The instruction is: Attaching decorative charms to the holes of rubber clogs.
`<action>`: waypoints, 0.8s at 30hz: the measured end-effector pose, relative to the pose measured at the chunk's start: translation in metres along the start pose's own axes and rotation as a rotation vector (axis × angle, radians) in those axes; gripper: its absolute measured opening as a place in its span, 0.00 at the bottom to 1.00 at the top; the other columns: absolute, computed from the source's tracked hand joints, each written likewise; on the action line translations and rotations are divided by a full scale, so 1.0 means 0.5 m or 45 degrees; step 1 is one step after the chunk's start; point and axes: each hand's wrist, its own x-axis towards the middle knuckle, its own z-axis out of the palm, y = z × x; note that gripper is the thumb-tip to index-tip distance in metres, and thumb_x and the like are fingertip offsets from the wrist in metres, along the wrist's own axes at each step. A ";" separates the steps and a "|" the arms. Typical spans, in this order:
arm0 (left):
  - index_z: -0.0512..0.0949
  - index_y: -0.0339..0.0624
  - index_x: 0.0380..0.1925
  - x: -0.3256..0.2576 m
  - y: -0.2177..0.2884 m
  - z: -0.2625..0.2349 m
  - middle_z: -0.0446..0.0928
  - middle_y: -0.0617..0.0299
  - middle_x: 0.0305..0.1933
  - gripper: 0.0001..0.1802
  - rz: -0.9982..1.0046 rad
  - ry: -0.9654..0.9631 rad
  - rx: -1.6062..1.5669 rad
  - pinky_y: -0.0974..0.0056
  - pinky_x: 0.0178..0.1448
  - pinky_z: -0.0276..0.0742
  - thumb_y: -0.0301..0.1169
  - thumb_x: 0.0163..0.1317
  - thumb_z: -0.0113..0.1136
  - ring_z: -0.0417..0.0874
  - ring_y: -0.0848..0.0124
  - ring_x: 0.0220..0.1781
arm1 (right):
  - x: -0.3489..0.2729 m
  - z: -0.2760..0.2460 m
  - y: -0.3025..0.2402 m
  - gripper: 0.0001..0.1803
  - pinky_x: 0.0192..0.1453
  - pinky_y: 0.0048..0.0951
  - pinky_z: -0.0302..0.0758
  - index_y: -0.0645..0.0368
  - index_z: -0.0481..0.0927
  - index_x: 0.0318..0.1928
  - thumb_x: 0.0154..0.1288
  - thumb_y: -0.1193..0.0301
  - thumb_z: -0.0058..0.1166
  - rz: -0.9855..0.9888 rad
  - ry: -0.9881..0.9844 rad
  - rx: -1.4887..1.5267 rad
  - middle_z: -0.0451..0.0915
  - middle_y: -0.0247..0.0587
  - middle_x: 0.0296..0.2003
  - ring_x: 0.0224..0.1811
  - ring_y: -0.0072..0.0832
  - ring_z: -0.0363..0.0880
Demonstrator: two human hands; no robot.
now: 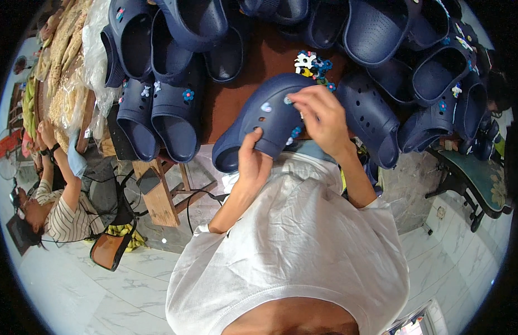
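A navy blue clog (pixel 253 120) with round vent holes is held in front of me, tilted. My left hand (pixel 254 167) grips its side, with the thumb pressed on the upper near a hole. My right hand (pixel 324 120) is pinched at the upper, its fingertips against a small round white charm (pixel 288 101). A whitish heart charm (pixel 266 107) sits in the upper beside it. Blue flower charms (pixel 295 132) show at the clog's near right side. Just beyond lies a small pile of colourful shoe charms (pixel 310 64) on the brown tabletop (pixel 267 53).
More navy clogs stand around: decorated ones (pixel 175 131) at left, an undecorated one (pixel 369 117) close at right, several stacked behind. A wooden stool (pixel 158 204) stands at lower left. Farther left, another person (pixel 69 215) works by a surface of pale dried goods (pixel 69 95).
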 end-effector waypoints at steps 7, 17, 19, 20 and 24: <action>0.69 0.31 0.56 0.000 0.040 -0.026 0.74 0.48 0.61 0.24 0.133 0.115 -0.075 0.49 0.71 0.66 0.29 0.60 0.53 0.75 0.55 0.63 | -0.101 -0.048 0.091 0.09 0.42 0.39 0.76 0.59 0.80 0.44 0.65 0.77 0.52 0.450 0.269 -0.285 0.79 0.47 0.38 0.39 0.46 0.80; 0.67 0.30 0.58 0.001 0.040 -0.022 0.73 0.47 0.61 0.27 0.182 0.130 -0.157 0.46 0.71 0.66 0.24 0.56 0.52 0.74 0.53 0.64 | -0.156 0.048 0.130 0.15 0.42 0.42 0.74 0.60 0.74 0.47 0.59 0.77 0.59 0.472 0.066 -0.329 0.74 0.47 0.38 0.38 0.45 0.78; 0.67 0.30 0.58 -0.002 0.042 -0.021 0.73 0.46 0.61 0.27 0.188 0.125 -0.181 0.45 0.71 0.66 0.24 0.56 0.52 0.74 0.52 0.64 | -0.148 0.053 0.137 0.16 0.44 0.45 0.73 0.60 0.73 0.48 0.59 0.78 0.58 0.502 0.063 -0.284 0.73 0.48 0.38 0.41 0.49 0.76; 0.65 0.30 0.59 -0.003 0.044 -0.021 0.71 0.46 0.62 0.27 0.191 0.110 -0.168 0.47 0.71 0.66 0.24 0.57 0.51 0.73 0.53 0.64 | -0.143 0.055 0.141 0.15 0.42 0.43 0.74 0.60 0.74 0.47 0.59 0.77 0.58 0.475 0.105 -0.335 0.74 0.48 0.38 0.38 0.47 0.78; 0.64 0.30 0.60 0.000 0.047 -0.029 0.70 0.46 0.63 0.28 0.209 0.112 -0.167 0.47 0.71 0.67 0.25 0.57 0.51 0.73 0.53 0.65 | -0.130 0.061 0.144 0.14 0.40 0.42 0.75 0.61 0.74 0.47 0.61 0.75 0.58 0.558 0.143 -0.431 0.75 0.49 0.38 0.35 0.47 0.79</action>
